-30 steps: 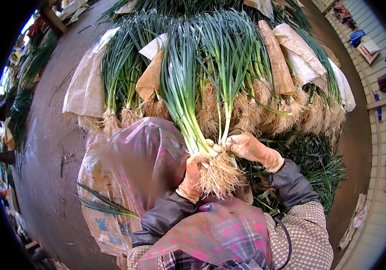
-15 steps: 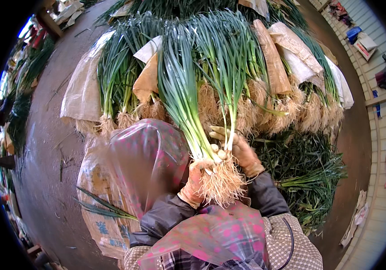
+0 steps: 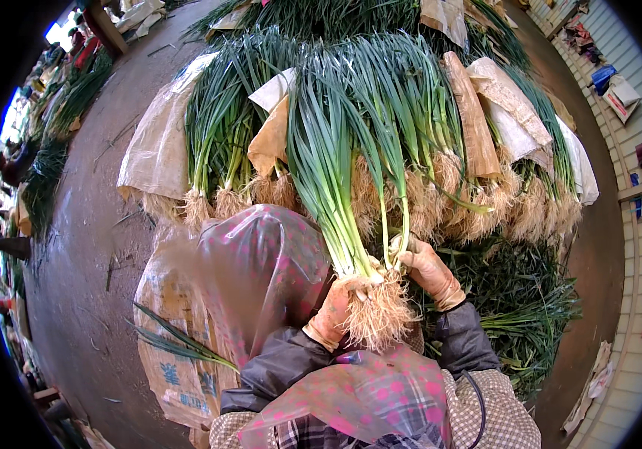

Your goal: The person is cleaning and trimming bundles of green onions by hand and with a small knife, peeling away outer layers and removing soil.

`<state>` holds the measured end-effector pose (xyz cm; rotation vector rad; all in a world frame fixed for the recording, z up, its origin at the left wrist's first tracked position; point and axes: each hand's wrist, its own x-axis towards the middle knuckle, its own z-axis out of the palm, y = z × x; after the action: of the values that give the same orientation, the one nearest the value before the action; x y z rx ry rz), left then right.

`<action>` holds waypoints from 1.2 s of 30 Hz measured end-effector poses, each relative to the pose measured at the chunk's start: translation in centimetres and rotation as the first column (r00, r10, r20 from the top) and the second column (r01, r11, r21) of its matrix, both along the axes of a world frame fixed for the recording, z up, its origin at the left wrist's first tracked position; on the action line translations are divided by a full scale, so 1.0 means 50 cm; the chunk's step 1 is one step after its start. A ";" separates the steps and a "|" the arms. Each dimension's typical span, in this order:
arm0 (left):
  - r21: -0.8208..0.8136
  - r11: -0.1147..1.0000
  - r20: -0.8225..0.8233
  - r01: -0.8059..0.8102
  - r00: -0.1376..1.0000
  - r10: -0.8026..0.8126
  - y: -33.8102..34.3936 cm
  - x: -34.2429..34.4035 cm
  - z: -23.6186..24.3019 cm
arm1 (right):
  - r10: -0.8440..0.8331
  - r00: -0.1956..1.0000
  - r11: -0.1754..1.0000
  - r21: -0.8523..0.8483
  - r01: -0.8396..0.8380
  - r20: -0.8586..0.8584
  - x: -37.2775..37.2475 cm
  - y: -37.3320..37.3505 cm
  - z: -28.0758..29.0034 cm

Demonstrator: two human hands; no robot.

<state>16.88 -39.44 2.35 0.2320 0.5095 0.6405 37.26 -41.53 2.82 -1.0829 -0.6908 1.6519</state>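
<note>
one bunch of green onions (image 3: 351, 202) stands at the centre, roots down, held by two gloved hands. behind it lie several more bundles (image 3: 485, 194), too overlapped to count. the left hand (image 3: 330, 314) is partly hidden by roots, closed around the bunch's base. the right hand (image 3: 429, 271) curls its fingers on a few stalks just above the roots. a pink plastic sheet (image 3: 261, 269) covers the lap.

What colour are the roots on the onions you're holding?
Pale straw-tan roots, under green leaves; head view.
</note>
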 end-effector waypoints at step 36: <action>-0.162 0.966 0.317 0.200 0.938 -0.141 -0.004 -0.005 0.033 | -0.145 0.742 0.985 0.020 0.174 0.654 0.031 -0.028 0.069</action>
<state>16.65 -39.63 4.00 -0.0071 0.2485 0.4413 38.83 -42.91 6.27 -1.7348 -0.9755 1.1166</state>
